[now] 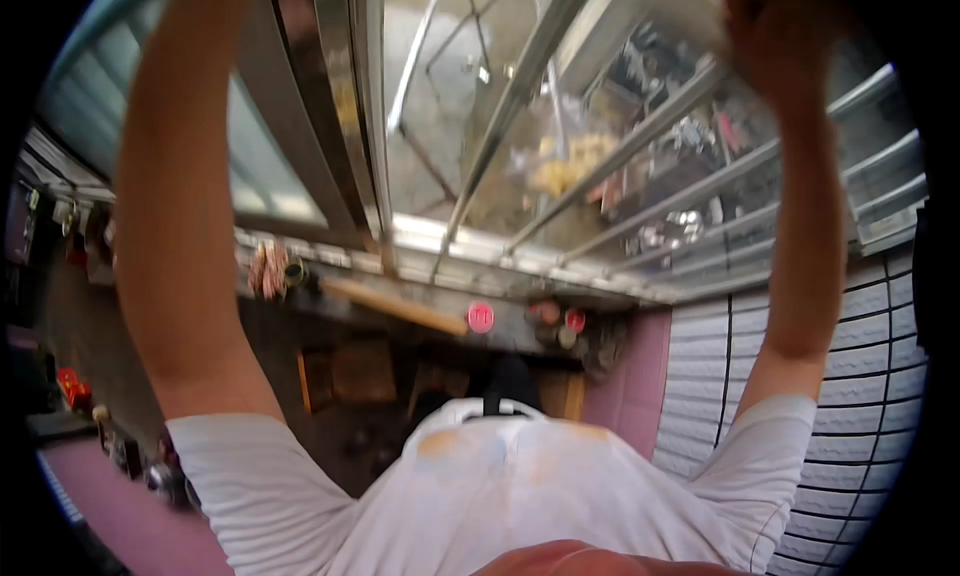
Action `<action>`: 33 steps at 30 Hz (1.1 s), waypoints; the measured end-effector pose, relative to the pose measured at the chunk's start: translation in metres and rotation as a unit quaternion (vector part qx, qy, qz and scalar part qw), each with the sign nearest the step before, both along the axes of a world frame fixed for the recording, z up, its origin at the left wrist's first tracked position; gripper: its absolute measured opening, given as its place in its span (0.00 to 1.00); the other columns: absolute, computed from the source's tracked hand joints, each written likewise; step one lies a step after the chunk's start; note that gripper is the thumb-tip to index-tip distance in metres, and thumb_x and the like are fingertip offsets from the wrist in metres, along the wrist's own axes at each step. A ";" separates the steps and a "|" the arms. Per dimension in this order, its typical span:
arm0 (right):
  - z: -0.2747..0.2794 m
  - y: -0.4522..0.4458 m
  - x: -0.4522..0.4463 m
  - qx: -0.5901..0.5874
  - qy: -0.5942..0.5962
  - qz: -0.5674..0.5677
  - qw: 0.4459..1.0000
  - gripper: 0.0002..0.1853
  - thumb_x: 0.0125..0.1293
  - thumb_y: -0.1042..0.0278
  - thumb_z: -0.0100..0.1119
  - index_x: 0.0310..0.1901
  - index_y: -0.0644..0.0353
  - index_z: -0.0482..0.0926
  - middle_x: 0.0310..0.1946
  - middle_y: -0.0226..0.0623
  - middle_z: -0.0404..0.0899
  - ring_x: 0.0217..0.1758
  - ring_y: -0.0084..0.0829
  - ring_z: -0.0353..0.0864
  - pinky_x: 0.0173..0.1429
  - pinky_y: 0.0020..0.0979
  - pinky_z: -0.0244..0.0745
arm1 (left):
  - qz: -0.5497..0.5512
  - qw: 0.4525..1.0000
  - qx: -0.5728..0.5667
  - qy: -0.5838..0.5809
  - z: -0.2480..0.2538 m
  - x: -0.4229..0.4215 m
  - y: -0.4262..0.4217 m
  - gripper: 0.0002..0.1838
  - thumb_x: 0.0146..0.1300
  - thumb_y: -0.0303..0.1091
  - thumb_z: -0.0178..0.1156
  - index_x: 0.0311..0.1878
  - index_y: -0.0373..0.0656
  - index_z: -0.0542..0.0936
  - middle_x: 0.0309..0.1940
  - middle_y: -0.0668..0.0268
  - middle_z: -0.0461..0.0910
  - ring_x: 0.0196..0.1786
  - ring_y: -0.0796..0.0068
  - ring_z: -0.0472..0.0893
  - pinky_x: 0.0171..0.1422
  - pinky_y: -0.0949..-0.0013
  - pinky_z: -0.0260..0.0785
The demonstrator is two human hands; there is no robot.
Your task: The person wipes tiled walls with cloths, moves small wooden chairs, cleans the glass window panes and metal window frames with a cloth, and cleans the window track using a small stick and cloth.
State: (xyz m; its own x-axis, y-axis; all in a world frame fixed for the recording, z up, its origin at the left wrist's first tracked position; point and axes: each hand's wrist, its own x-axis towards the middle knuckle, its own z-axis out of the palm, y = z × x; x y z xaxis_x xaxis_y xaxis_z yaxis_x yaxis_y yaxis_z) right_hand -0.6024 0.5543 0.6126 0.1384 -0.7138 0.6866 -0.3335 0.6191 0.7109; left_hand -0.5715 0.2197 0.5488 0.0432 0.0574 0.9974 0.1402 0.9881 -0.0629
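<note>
Both of my arms are raised toward the top of the head view, in front of a barred window. My left hand lies beyond the top edge at the left; only the forearm shows, beside a dark window frame [300, 86]. At the upper right is my right hand [785, 41], dark and blurred, close to the upper part of the metal window bars [640, 141]. Its fingers cannot be made out, nor whether they hold anything.
Below the window runs a ledge with a wooden strip [395, 307], a round pink-red lid [480, 317], a patterned glove-like bundle [268, 269] and small jars. A wooden stool [350, 376] stands underneath. White brick-patterned wall [780, 456] is at the right.
</note>
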 end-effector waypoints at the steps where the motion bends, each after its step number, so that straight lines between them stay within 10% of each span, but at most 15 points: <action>1: 0.007 -0.008 0.007 -0.020 0.017 -0.006 1.000 0.37 0.39 0.67 0.69 0.57 0.36 0.70 0.65 0.30 0.59 0.68 0.38 0.56 0.62 0.52 0.47 | 0.012 1.000 -0.002 0.016 0.006 0.006 0.004 0.31 0.54 0.33 0.57 0.62 0.35 0.63 0.61 0.46 0.62 0.62 0.45 0.64 0.62 0.55 0.59; 4: -0.021 -0.049 -0.005 -0.042 0.007 0.056 0.998 0.20 0.53 0.62 0.57 0.50 0.33 0.76 0.60 0.21 0.66 0.65 0.31 0.60 0.71 0.49 0.37 | 0.027 0.999 0.021 0.000 0.013 0.010 0.018 0.33 0.54 0.32 0.57 0.63 0.32 0.61 0.63 0.44 0.59 0.64 0.45 0.61 0.65 0.53 0.54; 18: 0.119 -0.115 -0.008 -0.045 0.020 0.125 0.991 0.38 0.39 0.63 0.71 0.58 0.32 0.70 0.63 0.34 0.58 0.68 0.38 0.54 0.71 0.49 0.38 | 0.016 0.997 0.070 -0.038 0.035 0.018 0.026 0.37 0.51 0.30 0.54 0.66 0.36 0.55 0.67 0.47 0.51 0.71 0.49 0.50 0.68 0.43 0.43; 23: 0.151 -0.126 -0.015 -0.047 0.098 0.129 0.986 0.25 0.56 0.73 0.54 0.56 0.35 0.73 0.56 0.32 0.63 0.64 0.38 0.57 0.68 0.52 0.47 | 0.014 0.997 0.075 -0.027 0.036 0.020 0.027 0.37 0.49 0.25 0.56 0.66 0.34 0.56 0.67 0.47 0.52 0.69 0.48 0.53 0.70 0.51 0.43; 33: 0.119 -0.100 -0.017 0.013 0.120 0.077 0.990 0.20 0.57 0.66 0.55 0.53 0.36 0.75 0.63 0.21 0.62 0.69 0.32 0.53 0.66 0.59 0.46 | 0.009 0.997 0.072 -0.014 0.037 0.018 0.027 0.38 0.49 0.24 0.55 0.66 0.34 0.56 0.67 0.45 0.53 0.69 0.46 0.54 0.71 0.55 0.46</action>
State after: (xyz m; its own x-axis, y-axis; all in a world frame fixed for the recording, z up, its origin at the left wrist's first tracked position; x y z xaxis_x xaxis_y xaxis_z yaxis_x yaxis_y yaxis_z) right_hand -0.6190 0.4541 0.7320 0.4045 -0.6886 0.6019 -0.2419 0.5542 0.7965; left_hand -0.5532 0.2471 0.5862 0.0151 -0.0864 0.9961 0.1223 0.9889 0.0839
